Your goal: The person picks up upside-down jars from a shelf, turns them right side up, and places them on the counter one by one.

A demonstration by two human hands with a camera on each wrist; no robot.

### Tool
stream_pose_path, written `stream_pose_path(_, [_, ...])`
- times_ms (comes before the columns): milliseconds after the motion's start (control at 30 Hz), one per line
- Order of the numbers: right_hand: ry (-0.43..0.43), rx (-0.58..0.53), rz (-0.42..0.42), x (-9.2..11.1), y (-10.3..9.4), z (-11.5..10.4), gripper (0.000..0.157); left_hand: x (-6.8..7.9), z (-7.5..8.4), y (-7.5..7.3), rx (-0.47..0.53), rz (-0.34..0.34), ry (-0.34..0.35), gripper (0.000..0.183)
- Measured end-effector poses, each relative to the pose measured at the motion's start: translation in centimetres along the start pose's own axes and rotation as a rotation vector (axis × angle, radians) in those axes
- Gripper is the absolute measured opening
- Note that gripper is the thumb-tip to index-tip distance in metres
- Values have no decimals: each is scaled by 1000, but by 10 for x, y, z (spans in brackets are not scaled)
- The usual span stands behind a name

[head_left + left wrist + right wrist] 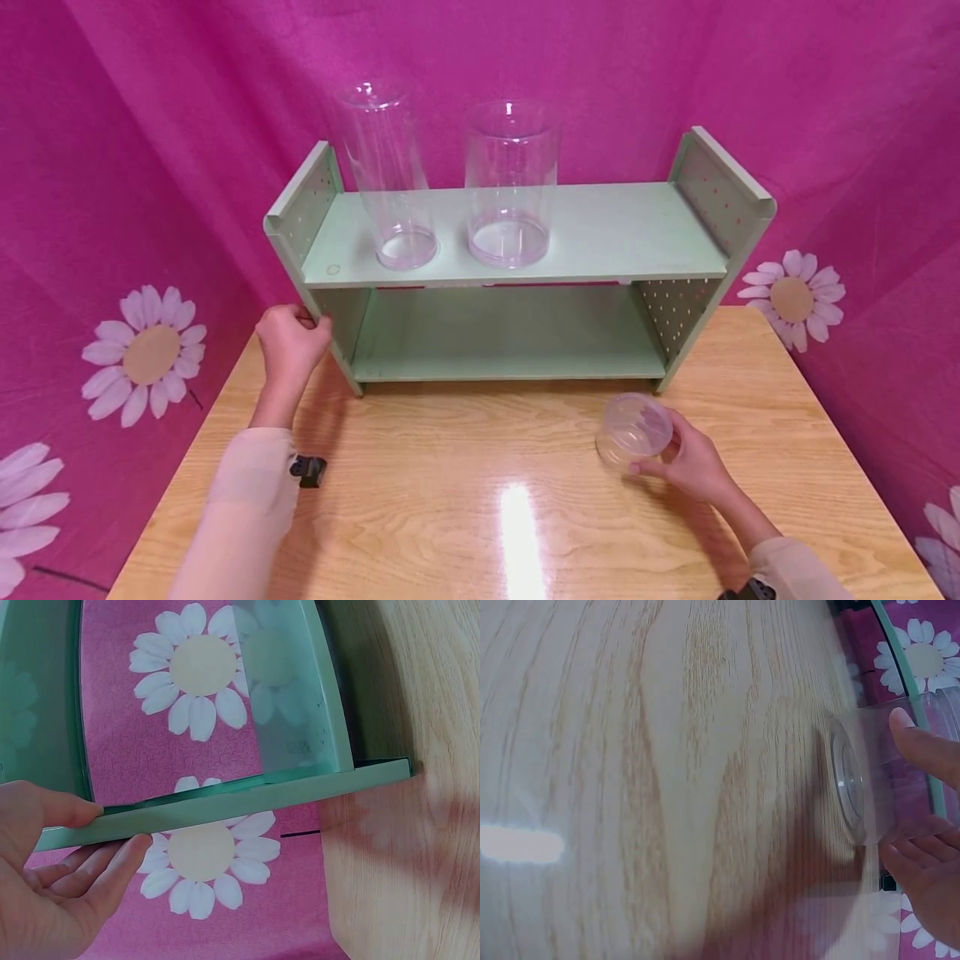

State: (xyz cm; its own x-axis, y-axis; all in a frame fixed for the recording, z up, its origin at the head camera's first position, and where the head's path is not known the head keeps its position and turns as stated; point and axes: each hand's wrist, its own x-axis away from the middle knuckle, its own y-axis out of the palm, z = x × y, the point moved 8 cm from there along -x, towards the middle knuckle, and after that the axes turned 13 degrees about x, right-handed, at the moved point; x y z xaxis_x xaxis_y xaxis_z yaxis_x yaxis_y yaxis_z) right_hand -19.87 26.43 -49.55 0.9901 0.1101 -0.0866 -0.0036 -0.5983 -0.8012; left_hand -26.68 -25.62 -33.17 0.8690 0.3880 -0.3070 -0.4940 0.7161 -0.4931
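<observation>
My left hand grips the left side panel of a green two-tier shelf. In the left wrist view the thumb lies on one face of the panel's edge, with the fingers on the other. At the front right of the shelf, my right hand holds a small clear plastic jar by its side, thumb and fingers spread around it. In the right wrist view the base of the jar is close over the wooden table.
A tall narrow clear cylinder and a wider clear cylinder stand upright on the upper shelf. The shelf rests on a wooden table. Pink curtains with white flowers hang behind and at both sides.
</observation>
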Motion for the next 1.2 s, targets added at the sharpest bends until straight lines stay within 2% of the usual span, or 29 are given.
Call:
stream_pose_path(200, [-22,19,-2,1,-5,-6,94,-1,0,0,-8,-22,-7,27])
stream_pose_path(400, [-106,47,16,1,-18,-22,105,0,-2,-2,-11,-19,-16,27])
stream_pose_path(567, [-178,4,61,-1,-31,-36,105,1,-1,-1,-2,-25,-19,27])
stream_pose_path(733, [-285,-1,136,-4,-46,-56,101,0,-1,1,-2,-35,-31,27])
stream_pose_path(967, [-354,-2,175,-7,-70,-95,100,-1,-1,3,-5,-52,-60,27])
stream_pose_path(1200, [-386,12,176,-15,-88,-125,103,-1,1,4,-5,-36,-15,28])
